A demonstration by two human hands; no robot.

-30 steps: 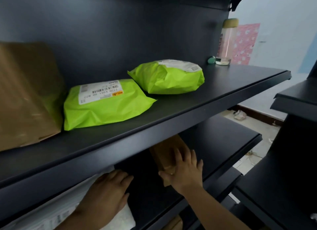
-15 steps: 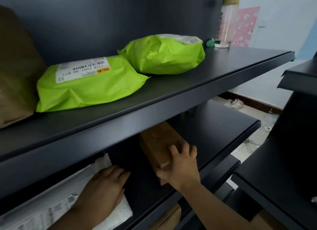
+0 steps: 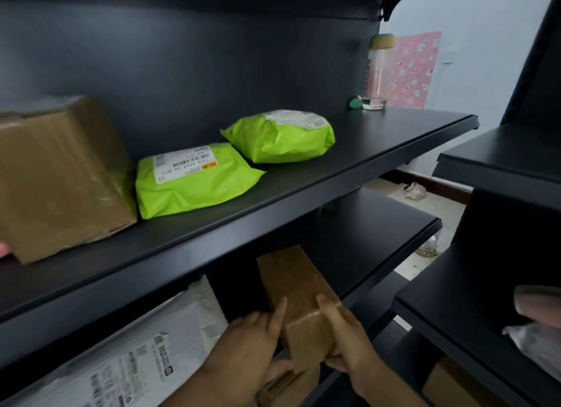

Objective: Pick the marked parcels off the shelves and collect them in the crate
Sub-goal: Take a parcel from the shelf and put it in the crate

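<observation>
the white label on the nearer green parcel [image 3: 194, 180], lying at about ten o'clock from centre on the upper shelf [image 3: 303, 191], carries a barcode and upside-down characters that seem to read "732d t051 00 b77", plus a small orange tag too blurred to read. the labels on the farther green parcel [image 3: 280, 136] at twelve o'clock and the white mailer [image 3: 145, 355] at seven o'clock show print too small to make out.

Both forearms are bare, with no sleeve showing. The left hand [image 3: 249, 343] and right hand [image 3: 349, 337] wear no gloves, rings or watch.
</observation>
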